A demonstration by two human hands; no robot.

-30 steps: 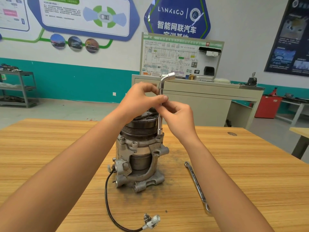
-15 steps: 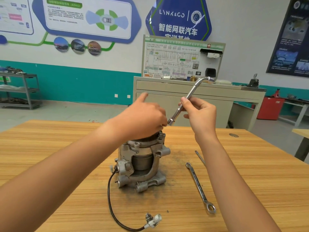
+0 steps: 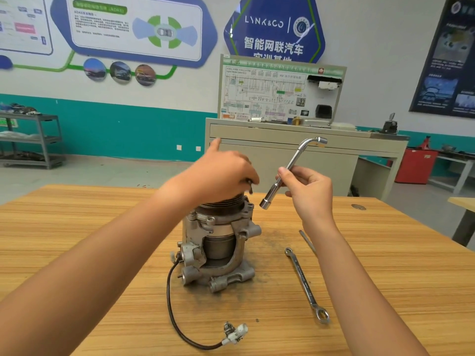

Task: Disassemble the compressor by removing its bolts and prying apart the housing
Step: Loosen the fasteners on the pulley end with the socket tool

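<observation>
While the fingers (image 3: pixel 283 173) of the right hand (image 3: pixel 309 194) pinch a shiny bent metal wrench (image 3: pixel 291 168), the left hand (image 3: pixel 221 173) curls its fingers (image 3: pixel 244 170) round a small dark bolt (image 3: pixel 249 185), with the grey metal compressor (image 3: pixel 218 242) just under them.

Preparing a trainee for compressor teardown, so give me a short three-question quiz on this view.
1. True or false: the L-shaped socket wrench is seated on the compressor.
2. Which hand grips the wrench? A: left hand. B: right hand.
3. Fill in: the ring spanner lies on the table, to the compressor's ____ side.
Key: 1 false, it is held tilted in the air beside the compressor; 2 B; 3 right.
</observation>
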